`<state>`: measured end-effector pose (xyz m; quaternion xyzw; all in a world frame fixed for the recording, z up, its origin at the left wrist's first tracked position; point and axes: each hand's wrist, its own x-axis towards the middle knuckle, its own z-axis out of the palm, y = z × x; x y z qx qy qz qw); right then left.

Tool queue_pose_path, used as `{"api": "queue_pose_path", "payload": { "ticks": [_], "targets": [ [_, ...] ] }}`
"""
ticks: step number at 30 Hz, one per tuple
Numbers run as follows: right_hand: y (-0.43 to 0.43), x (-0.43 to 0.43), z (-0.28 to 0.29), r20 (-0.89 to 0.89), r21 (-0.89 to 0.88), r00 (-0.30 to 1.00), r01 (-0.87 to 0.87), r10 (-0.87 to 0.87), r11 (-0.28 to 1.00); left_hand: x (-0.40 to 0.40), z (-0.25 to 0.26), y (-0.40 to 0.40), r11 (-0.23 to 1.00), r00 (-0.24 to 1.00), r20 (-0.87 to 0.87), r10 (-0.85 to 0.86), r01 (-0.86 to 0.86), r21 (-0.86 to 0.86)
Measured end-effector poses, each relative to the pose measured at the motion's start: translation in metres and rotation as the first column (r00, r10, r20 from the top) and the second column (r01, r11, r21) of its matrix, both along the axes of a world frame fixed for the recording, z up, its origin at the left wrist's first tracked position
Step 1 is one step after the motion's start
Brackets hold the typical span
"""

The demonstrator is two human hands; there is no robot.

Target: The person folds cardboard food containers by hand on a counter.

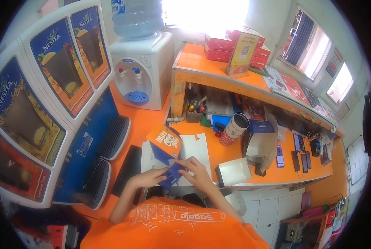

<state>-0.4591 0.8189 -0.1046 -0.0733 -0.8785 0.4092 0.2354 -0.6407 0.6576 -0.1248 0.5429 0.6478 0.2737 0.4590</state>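
An orange and blue printed cardboard food box [166, 141] is partly folded before me, its orange panel tilted up and bearing writing. My left hand [149, 178] pinches the near blue flap between thumb and fingers. On the other side, the fingers of my right hand [196, 173] grip the same blue end close to a fold. Beneath the box lie white sheets of paper or card [199, 144], one with a notched edge. A white open-topped cardboard tray [235, 171] rests to the right of my right hand, at the counter's front edge.
A drink dispenser [89, 124] lines the left side, with a water dispenser [159, 71] behind. A stack of patterned paper cups [232, 132] leans beyond the sheets. Several phones [280, 157] lie to the right under an orange shelf [198, 59].
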Motion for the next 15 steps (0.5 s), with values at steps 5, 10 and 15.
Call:
{"api": "queue_pose_path", "payload": {
  "ticks": [5,10,15],
  "targets": [
    [0.0,-0.008,-0.007,0.153,0.095,0.987,-0.059,0.044,0.994,-0.003,-0.007,0.0,0.98,0.993,0.032,0.115,-0.118,0.16],
    [0.003,-0.018,-0.016,-0.048,0.177,0.999,0.02,-0.012,0.984,-0.014,-0.021,0.005,0.987,0.991,0.054,0.123,-0.128,0.101],
    [-0.007,-0.02,-0.028,-0.119,0.129,0.976,0.196,-0.181,0.972,-0.017,-0.03,0.005,0.971,0.964,0.199,0.177,-0.203,0.123]
  ]
}}
